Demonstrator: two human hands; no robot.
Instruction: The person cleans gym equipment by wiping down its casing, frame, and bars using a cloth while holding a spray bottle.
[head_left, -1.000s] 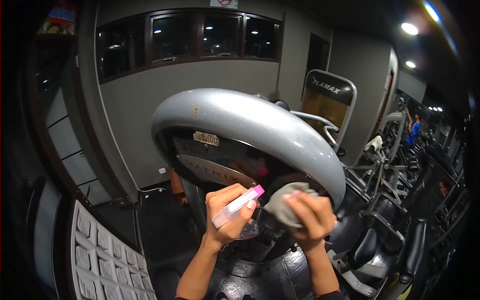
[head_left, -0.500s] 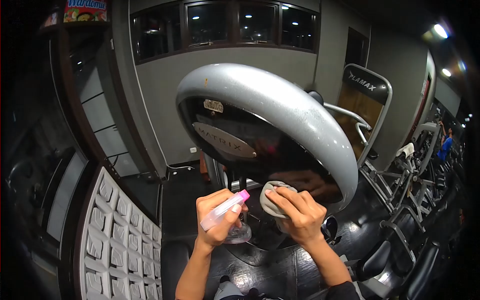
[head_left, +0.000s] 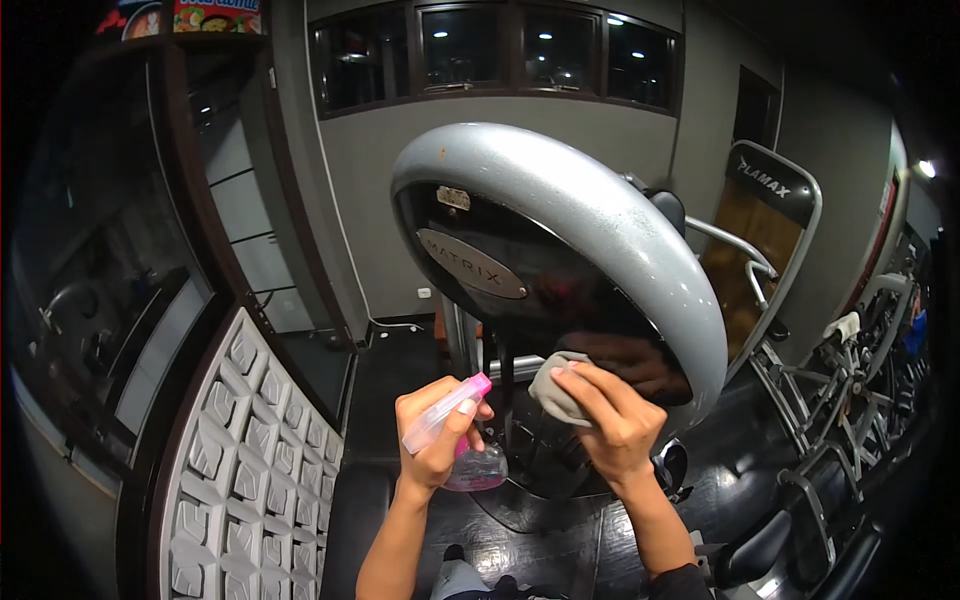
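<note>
- Grey, bunched-up cloth sits in my right hand, my fingers together and clamped on it; it is in front of the lower edge of a glossy black panel, and I cannot tell whether the two touch.
- Clear plastic spray bottle with a translucent, pink-tipped head hangs upright from my left hand, my fingers wrapped round its upper part, just left of the cloth and apart from it.
- Oval, dull-metallic plate reading MATRIX lies on the panel's left part, below a small worn label.
- Thick, curved silver rim arches over the panel.
- Grey-framed upright board reading PLAMAX stands beyond the rim, to the right.
- White relief panel of raised geometric shapes stands to my left.
</note>
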